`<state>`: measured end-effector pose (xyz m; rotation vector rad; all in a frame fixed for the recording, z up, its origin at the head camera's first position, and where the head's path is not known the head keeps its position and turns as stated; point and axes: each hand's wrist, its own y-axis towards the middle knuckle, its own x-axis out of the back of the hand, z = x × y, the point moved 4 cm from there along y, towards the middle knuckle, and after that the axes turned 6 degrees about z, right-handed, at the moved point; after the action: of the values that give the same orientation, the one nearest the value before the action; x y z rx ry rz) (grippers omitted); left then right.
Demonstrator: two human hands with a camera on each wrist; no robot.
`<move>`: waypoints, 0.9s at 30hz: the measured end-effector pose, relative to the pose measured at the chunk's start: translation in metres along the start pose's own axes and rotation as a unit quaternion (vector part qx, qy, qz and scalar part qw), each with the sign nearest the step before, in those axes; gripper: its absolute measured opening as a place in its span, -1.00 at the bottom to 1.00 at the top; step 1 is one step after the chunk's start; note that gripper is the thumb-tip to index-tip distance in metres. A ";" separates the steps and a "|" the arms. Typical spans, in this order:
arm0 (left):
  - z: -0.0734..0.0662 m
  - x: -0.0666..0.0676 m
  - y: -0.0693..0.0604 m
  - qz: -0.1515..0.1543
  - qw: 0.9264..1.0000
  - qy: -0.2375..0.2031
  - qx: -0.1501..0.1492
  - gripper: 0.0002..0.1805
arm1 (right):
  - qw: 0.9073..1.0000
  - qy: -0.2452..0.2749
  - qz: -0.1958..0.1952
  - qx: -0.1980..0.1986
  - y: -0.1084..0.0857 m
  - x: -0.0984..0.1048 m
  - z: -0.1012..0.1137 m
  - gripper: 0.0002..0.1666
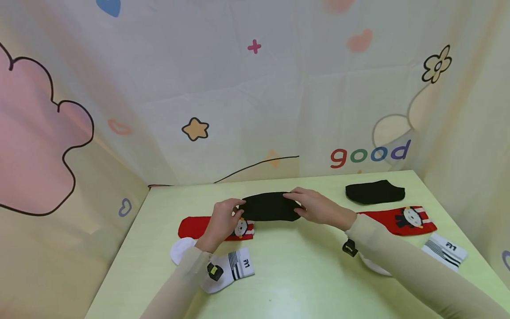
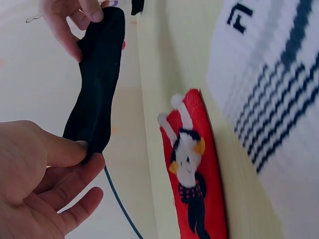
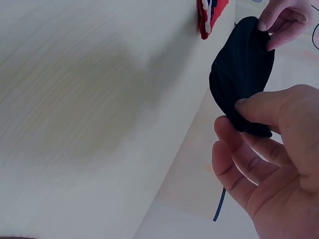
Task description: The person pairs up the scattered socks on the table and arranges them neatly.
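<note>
A black sock [image 1: 270,207] is stretched sideways between both hands, lifted above the table. My left hand [image 1: 221,221] pinches one end between thumb and fingers; the left wrist view shows that grip on the sock [image 2: 99,74] closely. At the opposite end, my right hand [image 1: 314,207] pinches with its thumb on top, and the sock [image 3: 241,74] hangs between the hands in the right wrist view. Under the left hand lies a red sock [image 1: 193,227] with a cartoon animal face, partly covered by that hand. Nearer, a white striped sock [image 1: 239,266] is partly hidden by the left forearm.
On the right of the table [image 1: 287,274] lie another black sock [image 1: 374,192], a second red sock [image 1: 414,220] and a second white striped sock [image 1: 445,251], whose middle the right sleeve hides. A printed curtain [image 1: 255,97] stands behind the table.
</note>
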<state>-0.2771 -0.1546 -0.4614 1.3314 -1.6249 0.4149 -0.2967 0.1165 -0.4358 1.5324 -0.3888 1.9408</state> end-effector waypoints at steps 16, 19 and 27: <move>-0.020 -0.011 -0.003 0.042 0.998 -0.051 0.021 -0.64 | 0.999 0.036 0.011 -0.016 -0.027 0.001 -0.005 -0.44; -0.023 -0.013 -0.004 0.043 0.997 -0.062 0.012 -0.65 | 0.999 0.042 0.011 -0.018 -0.032 0.000 -0.006 -0.44; -0.029 -0.017 -0.005 0.042 0.997 -0.068 -0.007 -0.67 | 0.999 0.036 0.003 -0.006 -0.043 0.000 -0.005 -0.45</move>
<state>-0.2601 -0.1246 -0.4632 1.3082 -1.7981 0.3679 -0.2733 0.1519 -0.4436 1.4517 -0.3744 1.9889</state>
